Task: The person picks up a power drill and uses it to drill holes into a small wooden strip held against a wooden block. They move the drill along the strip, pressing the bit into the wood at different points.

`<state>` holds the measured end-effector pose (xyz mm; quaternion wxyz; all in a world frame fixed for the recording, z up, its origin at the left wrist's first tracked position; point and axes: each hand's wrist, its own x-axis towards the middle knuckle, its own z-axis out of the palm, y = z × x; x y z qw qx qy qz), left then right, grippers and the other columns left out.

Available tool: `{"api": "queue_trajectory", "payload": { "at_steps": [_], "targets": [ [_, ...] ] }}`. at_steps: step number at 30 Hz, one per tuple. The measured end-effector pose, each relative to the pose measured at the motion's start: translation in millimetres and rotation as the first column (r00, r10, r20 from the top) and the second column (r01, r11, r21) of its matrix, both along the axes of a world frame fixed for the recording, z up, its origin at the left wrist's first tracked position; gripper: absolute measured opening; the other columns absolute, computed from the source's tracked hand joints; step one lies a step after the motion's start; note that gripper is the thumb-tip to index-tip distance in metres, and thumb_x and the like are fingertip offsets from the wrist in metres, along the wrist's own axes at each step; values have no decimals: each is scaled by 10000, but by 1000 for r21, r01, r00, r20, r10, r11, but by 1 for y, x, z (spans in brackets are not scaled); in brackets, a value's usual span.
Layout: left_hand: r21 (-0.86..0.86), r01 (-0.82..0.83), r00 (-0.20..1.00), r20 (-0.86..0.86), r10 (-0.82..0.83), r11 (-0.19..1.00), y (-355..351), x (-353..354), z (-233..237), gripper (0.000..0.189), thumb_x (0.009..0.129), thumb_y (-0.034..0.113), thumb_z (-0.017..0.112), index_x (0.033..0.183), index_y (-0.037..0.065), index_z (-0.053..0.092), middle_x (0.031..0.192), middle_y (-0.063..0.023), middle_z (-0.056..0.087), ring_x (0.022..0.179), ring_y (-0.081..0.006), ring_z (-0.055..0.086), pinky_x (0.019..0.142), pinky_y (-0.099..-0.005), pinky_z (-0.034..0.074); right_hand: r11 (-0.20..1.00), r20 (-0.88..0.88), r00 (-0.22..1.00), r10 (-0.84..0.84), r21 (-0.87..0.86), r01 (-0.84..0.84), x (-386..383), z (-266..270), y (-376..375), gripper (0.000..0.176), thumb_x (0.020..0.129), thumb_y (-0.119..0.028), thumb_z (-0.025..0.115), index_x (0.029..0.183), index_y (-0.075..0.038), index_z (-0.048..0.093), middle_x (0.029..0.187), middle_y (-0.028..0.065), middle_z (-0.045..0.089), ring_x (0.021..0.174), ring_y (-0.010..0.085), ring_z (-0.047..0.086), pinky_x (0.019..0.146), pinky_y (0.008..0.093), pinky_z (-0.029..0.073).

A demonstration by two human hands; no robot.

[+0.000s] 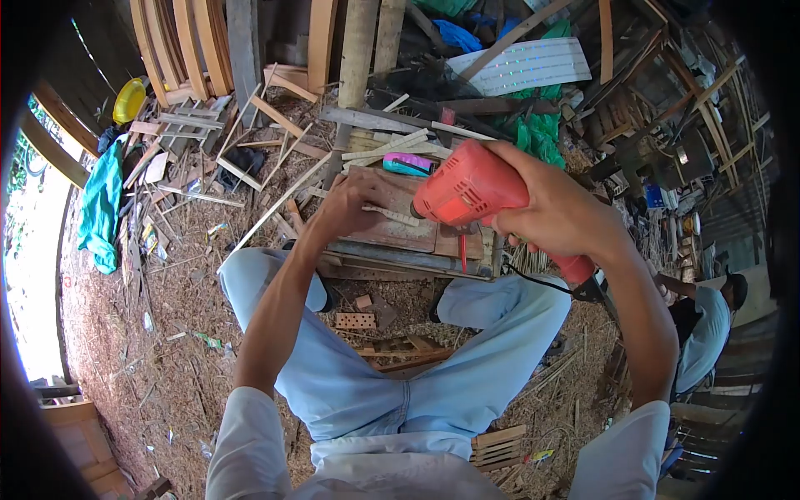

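Around me: a floor of sawdust and shavings strewn with offcuts; planks leaning at the back; a yellow bowl, a teal cloth, a white ribbed sheet. Daylight enters on my left; another person sits to my right.

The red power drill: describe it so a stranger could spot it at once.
Start at the low wooden work block between the person's knees. Just above it, the right hand grips a red plastic power drill, nose toward the left hand holding a pale wooden strip. It is the only red power tool among brown wood scraps.
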<state>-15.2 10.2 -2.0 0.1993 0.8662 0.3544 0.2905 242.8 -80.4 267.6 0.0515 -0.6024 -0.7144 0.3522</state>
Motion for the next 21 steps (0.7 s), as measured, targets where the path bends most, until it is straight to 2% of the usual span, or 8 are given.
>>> {"api": "queue_trajectory", "payload": {
  "at_steps": [3, 6, 9, 11, 13, 15, 21],
  "targets": [
    [76, -14, 998, 61, 10, 997, -9, 10, 2, 275, 633, 147, 835, 894, 150, 749, 1082, -2, 670, 1130, -239, 569, 952, -413, 389, 1000, -14, 1000, 1, 11, -1, 4, -11, -1, 834, 772, -15, 625, 1526, -117, 283, 879, 105, 660, 579, 126, 589, 514, 301, 502],
    [67, 43, 994, 97, -49, 997, -1, 15, -11, 292, 617, 146, 845, 892, 149, 748, 1075, 0, 674, 1110, -237, 576, 943, -405, 390, 1000, -23, 1000, -14, -8, 13, 2, -13, 0, 828, 780, -21, 624, 1527, -121, 281, 891, 100, 665, 588, 122, 591, 514, 292, 502],
    [10, 46, 994, 102, -47, 999, 2, 15, -12, 297, 615, 93, 843, 893, 114, 740, 1074, -28, 673, 1081, -276, 601, 946, -408, 434, 999, -44, 999, -30, -20, 29, 0, -10, 0, 818, 787, -24, 620, 1526, -123, 284, 899, 98, 669, 596, 122, 596, 518, 288, 506],
    [42, 26, 995, 91, -30, 999, -1, 15, -10, 290, 623, 106, 849, 892, 115, 741, 1067, -29, 675, 1078, -272, 604, 952, -407, 428, 999, -53, 998, -37, -25, 36, -1, -8, 1, 815, 789, -23, 618, 1526, -124, 285, 901, 97, 670, 600, 123, 600, 522, 289, 509],
    [74, 3, 997, 80, -9, 997, -1, 15, -12, 283, 630, 119, 854, 890, 117, 741, 1061, -30, 676, 1074, -269, 606, 958, -407, 422, 1000, -3, 1000, -23, 3, 23, -2, -7, 2, 736, 772, -118, 676, 1444, -44, 387, 1028, 245, 670, 808, 318, 698, 752, 397, 532],
    [47, 10, 993, 119, -16, 999, 0, 15, -12, 253, 627, 166, 848, 856, 127, 746, 986, -3, 679, 1027, -235, 607, 929, -392, 398, 1000, 8, 1000, -9, 14, 9, -2, -8, 4, 738, 768, -119, 678, 1442, -41, 388, 1041, 248, 668, 837, 330, 693, 767, 402, 530],
    [4, 14, 992, 123, -15, 1000, 2, 15, -15, 242, 614, 180, 853, 822, 110, 750, 942, -29, 666, 988, -246, 611, 901, -387, 405, 998, 35, 999, 35, 53, -37, 2, -16, 8, 756, 762, -138, 688, 1446, -37, 382, 1123, 266, 646, 965, 378, 665, 844, 418, 516]
  ]
}}
